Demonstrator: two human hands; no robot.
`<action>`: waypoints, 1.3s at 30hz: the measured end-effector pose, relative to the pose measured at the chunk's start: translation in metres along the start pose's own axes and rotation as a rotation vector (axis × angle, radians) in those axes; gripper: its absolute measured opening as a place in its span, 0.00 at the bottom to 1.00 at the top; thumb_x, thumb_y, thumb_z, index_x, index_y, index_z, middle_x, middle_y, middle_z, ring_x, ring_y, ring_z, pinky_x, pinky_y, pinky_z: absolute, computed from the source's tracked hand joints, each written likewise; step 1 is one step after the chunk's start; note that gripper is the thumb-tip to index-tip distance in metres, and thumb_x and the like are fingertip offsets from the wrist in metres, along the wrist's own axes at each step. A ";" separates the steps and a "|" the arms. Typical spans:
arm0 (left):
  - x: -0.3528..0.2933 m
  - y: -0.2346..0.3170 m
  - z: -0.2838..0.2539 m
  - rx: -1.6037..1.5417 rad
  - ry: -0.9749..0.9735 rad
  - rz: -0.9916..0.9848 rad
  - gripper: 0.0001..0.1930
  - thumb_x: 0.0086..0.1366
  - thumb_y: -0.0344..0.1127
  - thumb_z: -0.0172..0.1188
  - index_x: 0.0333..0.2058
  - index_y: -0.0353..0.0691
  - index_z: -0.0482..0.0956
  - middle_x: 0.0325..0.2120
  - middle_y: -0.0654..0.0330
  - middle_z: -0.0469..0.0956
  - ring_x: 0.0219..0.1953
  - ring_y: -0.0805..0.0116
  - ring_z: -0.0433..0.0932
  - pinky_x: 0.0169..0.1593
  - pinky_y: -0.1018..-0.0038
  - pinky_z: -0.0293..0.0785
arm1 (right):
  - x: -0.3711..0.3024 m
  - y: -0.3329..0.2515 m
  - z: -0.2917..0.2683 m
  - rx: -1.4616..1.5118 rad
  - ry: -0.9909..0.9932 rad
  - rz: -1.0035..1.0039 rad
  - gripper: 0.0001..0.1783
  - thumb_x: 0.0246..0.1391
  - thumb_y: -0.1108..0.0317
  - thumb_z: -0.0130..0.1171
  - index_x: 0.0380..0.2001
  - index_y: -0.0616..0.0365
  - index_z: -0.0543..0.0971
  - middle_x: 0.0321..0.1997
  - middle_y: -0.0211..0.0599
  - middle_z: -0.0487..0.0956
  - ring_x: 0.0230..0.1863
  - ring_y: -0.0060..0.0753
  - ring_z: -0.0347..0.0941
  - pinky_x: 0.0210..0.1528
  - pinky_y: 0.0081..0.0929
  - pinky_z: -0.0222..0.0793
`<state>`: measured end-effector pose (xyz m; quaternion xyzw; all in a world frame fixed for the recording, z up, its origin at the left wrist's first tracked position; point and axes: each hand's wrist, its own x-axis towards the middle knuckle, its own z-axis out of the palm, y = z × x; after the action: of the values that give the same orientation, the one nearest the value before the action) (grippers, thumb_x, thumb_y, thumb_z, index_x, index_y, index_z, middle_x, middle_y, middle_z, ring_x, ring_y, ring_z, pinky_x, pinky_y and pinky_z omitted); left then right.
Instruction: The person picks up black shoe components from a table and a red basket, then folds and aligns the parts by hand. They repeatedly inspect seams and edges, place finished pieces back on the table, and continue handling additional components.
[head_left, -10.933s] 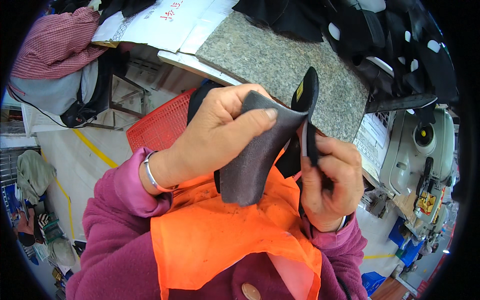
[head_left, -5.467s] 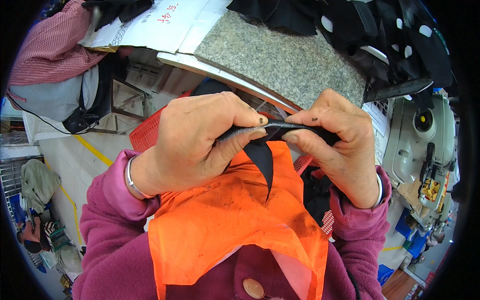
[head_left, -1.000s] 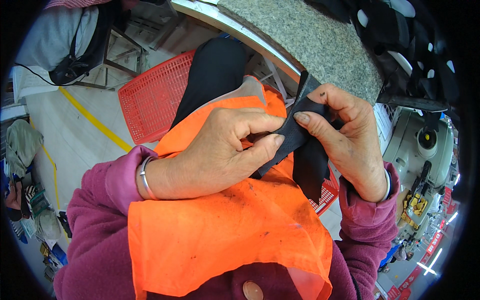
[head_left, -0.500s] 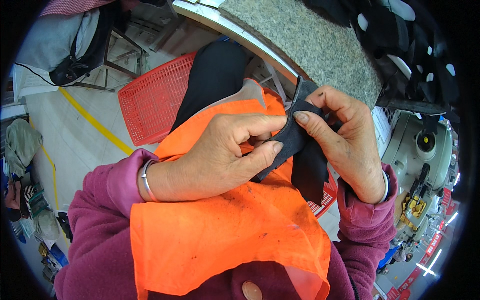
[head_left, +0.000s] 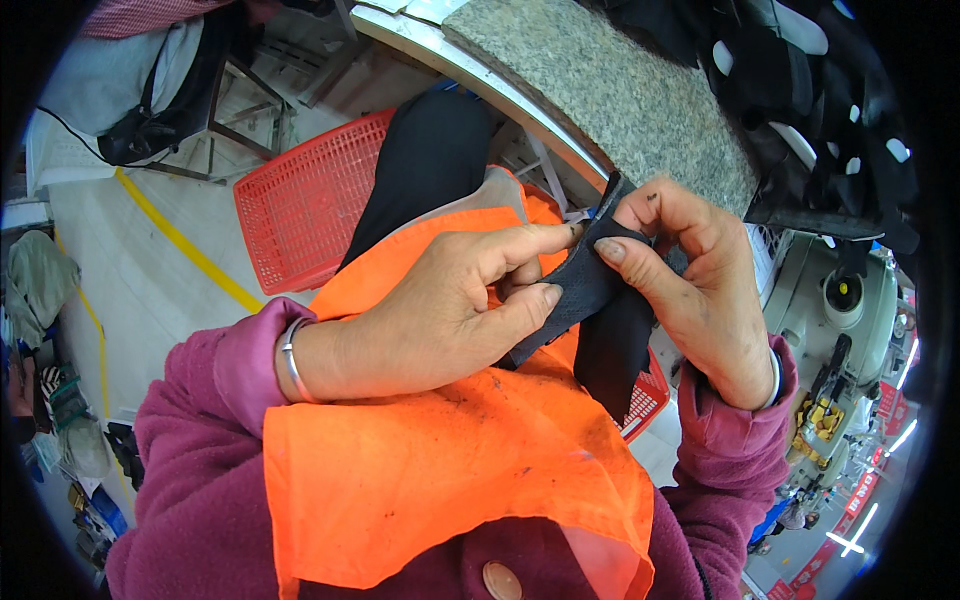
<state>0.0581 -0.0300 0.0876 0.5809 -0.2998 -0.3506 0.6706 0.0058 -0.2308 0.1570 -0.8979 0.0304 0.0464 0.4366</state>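
Note:
Above my lap, both hands grip one dark, textured fabric piece (head_left: 585, 281) with a folded edge. My left hand (head_left: 455, 300) pinches its left side between thumb and fingers, the index finger stretched along the edge. On the other side, my right hand (head_left: 690, 260) has its thumb pressed on the fabric and its fingers curled behind. A loose black flap (head_left: 612, 350) hangs below. The orange apron (head_left: 450, 470) lies underneath across my lap. What exactly the fabric piece belongs to cannot be made out.
A speckled stone tabletop (head_left: 620, 100) stands just beyond my hands. Black pieces with white patches (head_left: 790, 90) are heaped at the far right. A red plastic basket (head_left: 300, 200) sits on the floor at left, another red basket (head_left: 650, 395) below my right hand. A pale green sewing machine (head_left: 870, 285) is at right.
The fabric's upper tip has shifted slightly right and down, and its surface is turned a little differently. My right thumb has slid slightly to the right; both hands keep their grip.

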 end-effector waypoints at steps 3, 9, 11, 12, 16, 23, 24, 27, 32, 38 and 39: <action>0.000 -0.001 0.001 -0.046 -0.008 -0.037 0.21 0.65 0.27 0.53 0.58 0.32 0.69 0.21 0.68 0.69 0.24 0.83 0.67 0.28 0.82 0.65 | -0.005 -0.004 -0.001 0.105 -0.032 0.079 0.06 0.55 0.75 0.62 0.29 0.61 0.74 0.27 0.22 0.73 0.28 0.11 0.64 0.32 0.12 0.60; 0.000 -0.001 0.000 -0.083 -0.030 -0.048 0.20 0.65 0.25 0.52 0.57 0.32 0.71 0.20 0.69 0.69 0.23 0.85 0.66 0.27 0.83 0.64 | -0.008 -0.005 0.002 0.271 -0.038 0.060 0.03 0.57 0.76 0.59 0.30 0.62 0.75 0.28 0.22 0.73 0.30 0.11 0.65 0.35 0.11 0.61; -0.001 -0.002 -0.001 -0.104 -0.045 -0.063 0.20 0.65 0.25 0.52 0.56 0.31 0.71 0.20 0.69 0.69 0.22 0.85 0.65 0.27 0.83 0.64 | -0.008 -0.005 0.002 0.223 -0.023 0.075 0.02 0.56 0.77 0.59 0.32 0.64 0.76 0.28 0.25 0.76 0.29 0.13 0.68 0.33 0.14 0.65; -0.001 -0.002 -0.001 -0.112 -0.052 -0.065 0.20 0.65 0.24 0.52 0.56 0.31 0.71 0.20 0.69 0.69 0.22 0.85 0.65 0.27 0.83 0.64 | -0.008 -0.005 0.002 0.200 -0.015 0.082 0.02 0.55 0.78 0.59 0.33 0.64 0.77 0.28 0.27 0.77 0.29 0.14 0.70 0.32 0.15 0.67; -0.001 -0.001 0.000 -0.071 -0.045 -0.014 0.19 0.65 0.24 0.52 0.55 0.31 0.71 0.20 0.69 0.70 0.23 0.85 0.66 0.28 0.83 0.65 | -0.010 -0.007 0.004 0.265 0.003 0.161 0.03 0.55 0.78 0.59 0.34 0.65 0.78 0.28 0.27 0.78 0.29 0.14 0.70 0.33 0.15 0.67; -0.002 0.001 -0.001 -0.080 -0.049 -0.033 0.19 0.65 0.25 0.53 0.55 0.29 0.71 0.22 0.70 0.70 0.24 0.85 0.67 0.29 0.84 0.66 | -0.007 -0.006 0.004 0.140 0.019 0.077 0.05 0.54 0.77 0.59 0.35 0.64 0.79 0.27 0.27 0.78 0.29 0.14 0.70 0.33 0.16 0.67; -0.002 0.001 -0.001 -0.075 -0.046 -0.025 0.19 0.65 0.25 0.53 0.55 0.29 0.71 0.22 0.70 0.70 0.24 0.85 0.67 0.29 0.84 0.66 | -0.007 -0.006 0.003 0.122 0.018 0.069 0.05 0.54 0.77 0.60 0.35 0.64 0.80 0.27 0.28 0.78 0.29 0.14 0.70 0.33 0.16 0.67; -0.002 -0.001 -0.001 -0.110 -0.042 -0.047 0.19 0.65 0.25 0.53 0.55 0.29 0.71 0.22 0.69 0.70 0.24 0.85 0.67 0.29 0.84 0.66 | -0.008 -0.006 0.004 0.135 0.038 0.079 0.05 0.53 0.77 0.59 0.34 0.64 0.80 0.27 0.29 0.78 0.29 0.15 0.71 0.33 0.16 0.67; 0.003 -0.003 -0.001 -0.077 -0.046 0.031 0.13 0.66 0.27 0.53 0.48 0.29 0.74 0.21 0.69 0.70 0.24 0.85 0.66 0.28 0.83 0.65 | -0.007 -0.006 0.005 0.125 0.033 0.067 0.05 0.53 0.77 0.59 0.35 0.65 0.81 0.29 0.30 0.79 0.30 0.17 0.72 0.35 0.17 0.69; 0.018 0.003 -0.004 -0.129 -0.010 -0.023 0.11 0.69 0.34 0.52 0.29 0.33 0.74 0.16 0.70 0.65 0.21 0.83 0.62 0.23 0.80 0.58 | -0.007 -0.008 0.004 0.113 0.018 0.032 0.06 0.53 0.78 0.59 0.35 0.65 0.80 0.29 0.31 0.79 0.30 0.17 0.72 0.35 0.17 0.69; 0.021 0.004 -0.005 -0.125 0.007 -0.056 0.13 0.69 0.36 0.52 0.27 0.34 0.73 0.15 0.69 0.64 0.20 0.83 0.62 0.23 0.79 0.57 | -0.008 -0.008 0.004 0.106 0.012 0.020 0.06 0.53 0.78 0.59 0.35 0.65 0.80 0.29 0.31 0.79 0.30 0.17 0.72 0.35 0.17 0.69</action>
<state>0.0747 -0.0440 0.0905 0.5471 -0.2586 -0.3852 0.6968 -0.0012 -0.2227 0.1618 -0.8734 0.0443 0.0437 0.4830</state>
